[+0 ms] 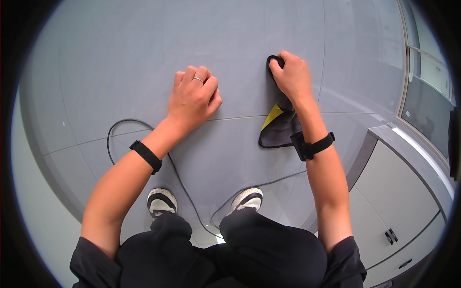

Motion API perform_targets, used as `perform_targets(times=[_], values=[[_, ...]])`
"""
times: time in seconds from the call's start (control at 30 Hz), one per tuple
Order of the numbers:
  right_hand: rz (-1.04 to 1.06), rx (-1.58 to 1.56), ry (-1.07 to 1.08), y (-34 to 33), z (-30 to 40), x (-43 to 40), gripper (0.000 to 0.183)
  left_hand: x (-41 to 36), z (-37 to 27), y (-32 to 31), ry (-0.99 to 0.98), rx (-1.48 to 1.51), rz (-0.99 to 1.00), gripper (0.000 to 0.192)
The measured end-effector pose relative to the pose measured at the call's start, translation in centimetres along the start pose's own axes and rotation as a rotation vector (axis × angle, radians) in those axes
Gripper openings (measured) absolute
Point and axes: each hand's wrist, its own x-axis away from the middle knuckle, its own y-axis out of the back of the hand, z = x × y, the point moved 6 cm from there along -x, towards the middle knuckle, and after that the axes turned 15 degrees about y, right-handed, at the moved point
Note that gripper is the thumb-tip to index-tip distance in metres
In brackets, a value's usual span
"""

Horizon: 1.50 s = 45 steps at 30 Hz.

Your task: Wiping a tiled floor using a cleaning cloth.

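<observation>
My right hand (293, 75) grips a grey microfibre cloth with a black hem and a yellow reverse side (279, 131). The cloth's upper edge loops out past my thumb, while its lower end hangs or lies below the wrist, partly hidden by my forearm. To the left, my left hand (194, 93) is held over the grey tiled floor (237, 46) with its fingers curled in. It wears a ring, and nothing shows in its grasp, though the palm is hidden.
A thin dark cable (183, 185) loops across the floor, passing by my shoes (248, 199). At right stands a light cabinet (392, 194) with black handles, beside a framed glass panel (425, 104). A pale wall (39, 183) curves along the left.
</observation>
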Motion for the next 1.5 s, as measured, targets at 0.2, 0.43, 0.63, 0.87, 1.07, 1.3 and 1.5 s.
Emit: perform_targets(times=[0.2, 0.43, 0.63, 0.87, 1.07, 1.3, 1.5], values=[[0.027, 0.002, -0.065, 0.6, -0.4, -0.4, 0.028, 0.2, 0.2, 0.2, -0.009, -0.021, -0.014, 0.018], [0.068, -0.010, -0.082, 0.3, 0.2, 0.0, 0.029, 0.1, 0.0, -0.2, 0.005, -0.018, -0.001, 0.017], [0.031, 0.002, -0.081, 0.7, -1.0, -0.5, 0.028, 0.2, 0.1, 0.4, -0.014, 0.003, -0.026, 0.016], [-0.012, 0.032, 0.042, 0.3, 0.6, -0.4, 0.026, 0.2, 0.3, -0.3, 0.003, -0.012, -0.014, 0.016], [-0.006, 0.012, 0.117, -0.4, 1.5, -0.3, 0.024, 0.1, 0.2, 0.1, -0.015, -0.021, -0.027, 0.017], [0.013, 0.058, -0.007, 1.7, -1.5, -1.0, 0.021, 0.1, 0.0, -0.2, -0.003, -0.024, -0.014, 0.016], [-0.096, -0.019, 0.152, 0.7, -0.5, -1.0, 0.021, 0.1, 0.2, -0.2, -0.001, -0.026, 0.001, 0.016]])
